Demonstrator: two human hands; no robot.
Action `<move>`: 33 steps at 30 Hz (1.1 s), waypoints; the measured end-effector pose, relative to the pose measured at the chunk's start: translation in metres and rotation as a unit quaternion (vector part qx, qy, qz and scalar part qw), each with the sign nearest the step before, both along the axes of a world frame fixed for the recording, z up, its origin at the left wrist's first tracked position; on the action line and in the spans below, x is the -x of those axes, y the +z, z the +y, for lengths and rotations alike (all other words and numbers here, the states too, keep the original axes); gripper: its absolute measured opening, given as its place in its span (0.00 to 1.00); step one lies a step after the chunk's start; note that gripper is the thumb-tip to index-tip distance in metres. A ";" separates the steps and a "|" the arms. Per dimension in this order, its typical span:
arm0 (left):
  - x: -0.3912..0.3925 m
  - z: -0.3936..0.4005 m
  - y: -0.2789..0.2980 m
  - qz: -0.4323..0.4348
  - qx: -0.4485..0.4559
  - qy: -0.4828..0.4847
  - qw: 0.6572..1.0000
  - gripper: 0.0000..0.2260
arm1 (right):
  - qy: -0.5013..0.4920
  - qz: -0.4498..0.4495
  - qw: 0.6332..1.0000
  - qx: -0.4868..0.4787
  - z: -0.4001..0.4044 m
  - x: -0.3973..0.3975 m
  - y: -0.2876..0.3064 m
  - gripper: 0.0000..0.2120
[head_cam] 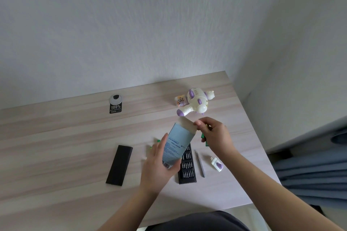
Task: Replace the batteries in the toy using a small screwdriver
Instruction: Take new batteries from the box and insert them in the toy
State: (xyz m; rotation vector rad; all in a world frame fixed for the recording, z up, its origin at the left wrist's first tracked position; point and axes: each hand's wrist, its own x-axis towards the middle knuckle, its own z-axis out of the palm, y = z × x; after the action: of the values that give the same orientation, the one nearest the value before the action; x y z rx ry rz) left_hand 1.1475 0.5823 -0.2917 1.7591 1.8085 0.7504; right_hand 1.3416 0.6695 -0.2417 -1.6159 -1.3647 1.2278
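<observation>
A white and purple toy (196, 102) lies at the far right of the wooden table (65, 137). My left hand (159, 163) grips a light blue battery box (178, 146) with its top flap open, tilted above the table. My right hand (214, 135) holds green batteries (205, 139) at the box's open end, thumb and finger on the flap. More green batteries (157, 141) show behind my left hand. An open black tray of screwdriver bits (187, 167) lies under the box. A slim grey screwdriver (200, 164) lies right of it, then the toy's small white and purple cover (217, 164).
The black lid of the bit case (119, 165) lies left of my hands. A small yellow packet (180, 100) sits beside the toy. A round grommet with a black label (115, 104) is at the back. The table's right edge is close; a wall stands behind.
</observation>
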 end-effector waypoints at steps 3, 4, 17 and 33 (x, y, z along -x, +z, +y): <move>0.000 0.000 -0.001 0.001 0.004 0.001 1.000 0.38 | -0.024 -0.006 0.999 0.028 0.000 0.002 -0.002 0.13; 0.001 0.000 -0.002 -0.002 0.006 0.002 1.000 0.38 | -0.033 -0.004 0.999 0.034 0.000 0.003 -0.002 0.15; 0.005 0.004 -0.011 -0.042 0.035 0.031 0.998 0.39 | -0.107 0.105 0.975 0.166 0.006 0.004 -0.005 0.27; 0.005 0.001 -0.014 -0.019 0.047 0.046 0.998 0.37 | -0.002 0.026 0.994 0.106 0.002 0.006 -0.006 0.09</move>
State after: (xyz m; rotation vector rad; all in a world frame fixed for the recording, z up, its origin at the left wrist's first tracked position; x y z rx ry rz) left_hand 1.1428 0.5836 -0.3052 1.6018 1.8783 0.7162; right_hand 1.3356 0.6711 -0.2475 -1.7162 -1.2327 1.4429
